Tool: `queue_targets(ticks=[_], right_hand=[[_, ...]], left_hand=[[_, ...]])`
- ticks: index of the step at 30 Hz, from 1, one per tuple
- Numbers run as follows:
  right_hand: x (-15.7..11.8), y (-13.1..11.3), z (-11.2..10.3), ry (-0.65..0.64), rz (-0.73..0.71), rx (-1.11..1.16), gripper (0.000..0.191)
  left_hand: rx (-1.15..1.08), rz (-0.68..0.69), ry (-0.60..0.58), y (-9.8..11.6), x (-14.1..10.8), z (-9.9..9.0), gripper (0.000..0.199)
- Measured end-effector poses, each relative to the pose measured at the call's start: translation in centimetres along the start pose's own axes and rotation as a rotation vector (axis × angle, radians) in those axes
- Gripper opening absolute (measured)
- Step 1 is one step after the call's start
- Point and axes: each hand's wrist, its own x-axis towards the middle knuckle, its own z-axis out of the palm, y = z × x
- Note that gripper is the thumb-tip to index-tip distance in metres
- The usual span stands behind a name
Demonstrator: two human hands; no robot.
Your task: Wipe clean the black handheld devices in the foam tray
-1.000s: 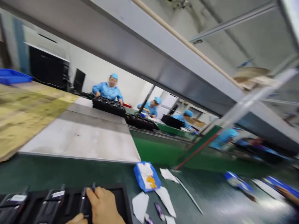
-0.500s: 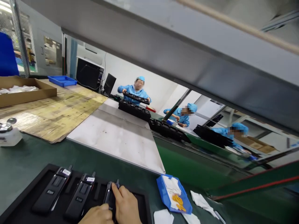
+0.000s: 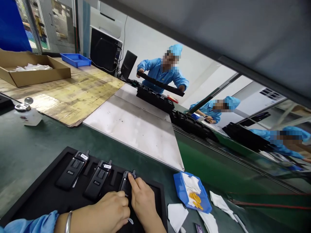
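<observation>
Three black handheld radios sit in the black foam tray [image 3: 31, 200]: one radio [image 3: 70, 170] at left, a middle radio [image 3: 97, 181], and a third radio [image 3: 124, 182] at right, partly covered by my hands. The left and middle ones carry small white labels near their antennas. My left hand [image 3: 114, 208] is closed, with curled fingers against the lower part of the third radio. Around its right side lies my right hand [image 3: 144, 197], its index finger pressing near the top. A small white strip [image 3: 131, 221] shows below my left hand.
Right of the tray are a blue bin [image 3: 178, 186] with white cloths and yellow finger cots, and loose white cloths [image 3: 177, 215]. A dispenser bottle [image 3: 28, 115] and cardboard box [image 3: 36, 76] stand left. Beyond the white board [image 3: 136, 129], a co-worker [image 3: 162, 72] holds a black tray.
The view has shifted, showing more of my left forearm. Both hands stay on the third radio. The far co-worker has raised and tilted the black tray.
</observation>
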Motion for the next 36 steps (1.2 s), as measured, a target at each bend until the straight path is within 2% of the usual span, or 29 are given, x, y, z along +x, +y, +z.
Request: queue_targets(ticks=[12,19,29,36], right_hand=[[0.35,-0.06,-0.29,0.035,0.0,0.046,0.041],[0.15,0.14,-0.13,0.072,-0.012,0.064,0.039],[0.09,0.16,-0.02,0.002,-0.002,0.031,0.043],[-0.12,0.31,0.15,0.041,-0.02,0.041,0.042]], left_hand=[[-0.031,0.018,0.025,-0.37,-0.05,0.87,0.009],[-0.016,0.024,0.027,-0.37,0.06,0.65,0.011],[-0.008,0.042,0.044,-0.34,-0.07,0.71,0.011],[-0.019,0.046,0.063,-0.27,-0.01,0.61,0.01]])
